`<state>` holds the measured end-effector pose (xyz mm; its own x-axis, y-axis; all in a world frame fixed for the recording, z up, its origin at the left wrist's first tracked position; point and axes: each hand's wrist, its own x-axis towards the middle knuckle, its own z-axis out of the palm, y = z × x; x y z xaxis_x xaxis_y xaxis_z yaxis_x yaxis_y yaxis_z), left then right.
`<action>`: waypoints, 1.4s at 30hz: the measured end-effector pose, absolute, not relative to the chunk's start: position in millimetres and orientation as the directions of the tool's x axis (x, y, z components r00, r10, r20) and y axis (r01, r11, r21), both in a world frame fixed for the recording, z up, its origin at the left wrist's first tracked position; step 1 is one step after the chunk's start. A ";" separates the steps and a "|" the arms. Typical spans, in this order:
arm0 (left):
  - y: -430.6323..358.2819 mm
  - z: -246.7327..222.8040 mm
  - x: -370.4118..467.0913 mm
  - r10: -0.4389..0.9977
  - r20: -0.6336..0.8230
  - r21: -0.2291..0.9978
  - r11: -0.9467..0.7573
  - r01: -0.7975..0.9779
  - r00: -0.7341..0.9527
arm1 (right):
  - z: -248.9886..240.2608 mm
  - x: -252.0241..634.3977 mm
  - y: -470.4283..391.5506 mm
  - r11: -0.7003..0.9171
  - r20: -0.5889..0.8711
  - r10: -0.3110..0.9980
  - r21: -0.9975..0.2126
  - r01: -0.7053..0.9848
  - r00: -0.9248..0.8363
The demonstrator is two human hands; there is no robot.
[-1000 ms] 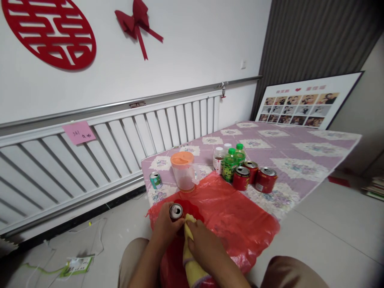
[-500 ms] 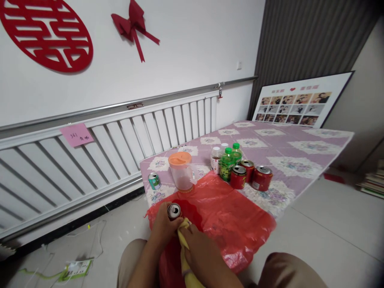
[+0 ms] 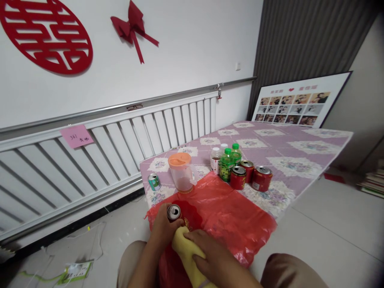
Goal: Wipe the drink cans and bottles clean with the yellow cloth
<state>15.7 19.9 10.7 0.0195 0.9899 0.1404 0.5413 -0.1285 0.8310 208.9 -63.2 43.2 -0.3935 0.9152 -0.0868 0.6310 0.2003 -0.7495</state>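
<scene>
My left hand [image 3: 164, 222] is wrapped round an opened drink can [image 3: 174, 212], its top facing up toward me. A yellow cloth [image 3: 187, 248] is gripped in my right hand [image 3: 210, 252], close beside the can and hanging down toward my lap. Beneath both hands spreads a red plastic bag [image 3: 228, 216] over the table's near edge. Part of a dark red round thing [image 3: 192, 214] shows on the bag just behind the can; I cannot make out what it is.
On the flowered tablecloth [image 3: 288, 160] stand a pitcher with an orange lid [image 3: 181, 172], a small teal can [image 3: 154, 182], several bottles [image 3: 227, 164] and red cans [image 3: 262, 179]. A white radiator [image 3: 120, 140] runs along the wall at left. Cords [image 3: 99, 236] lie on the floor.
My right hand has shifted slightly right and down, drawing the cloth a little away from the can. My left hand keeps the can in about the same spot.
</scene>
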 end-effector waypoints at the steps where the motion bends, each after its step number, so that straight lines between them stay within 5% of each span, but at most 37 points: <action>1: 19.3 11.6 16.2 0.990 0.140 0.833 -0.127 0.539 0.016 | 43.7 216.7 -62.7 0.206 -0.070 0.915 -0.766 0.608 -0.398; 14: 18.6 13.5 17.5 0.993 0.120 0.821 -0.092 0.563 -0.012 | 8.8 285.6 -13.4 0.165 0.172 0.984 -0.755 0.635 -0.051; 20: 19.1 9.9 16.9 0.992 0.128 0.823 -0.100 0.559 -0.011 | -7.9 296.1 1.9 0.115 0.120 0.992 -0.788 0.605 -0.031; 24: 20.0 7.7 16.8 0.990 0.137 0.830 -0.108 0.547 -0.013 | -31.2 307.8 7.3 0.053 0.101 0.995 -0.637 0.769 0.015; 31: 19.6 6.1 12.9 0.995 0.098 0.833 -0.081 0.547 -0.001 | -27.8 297.2 3.9 0.082 0.301 0.952 -0.421 0.903 0.053; 42: 23.7 -13.5 12.4 0.977 0.209 0.809 -0.153 0.568 -0.035 | -4.7 250.4 4.0 -0.006 0.021 1.000 -0.222 0.975 0.011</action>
<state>12.4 23.7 -13.5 -0.0354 0.9772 0.2091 0.5678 -0.1526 0.8089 250.4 4.0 -4.7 0.0108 0.9997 0.0210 0.9749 -0.0058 -0.2224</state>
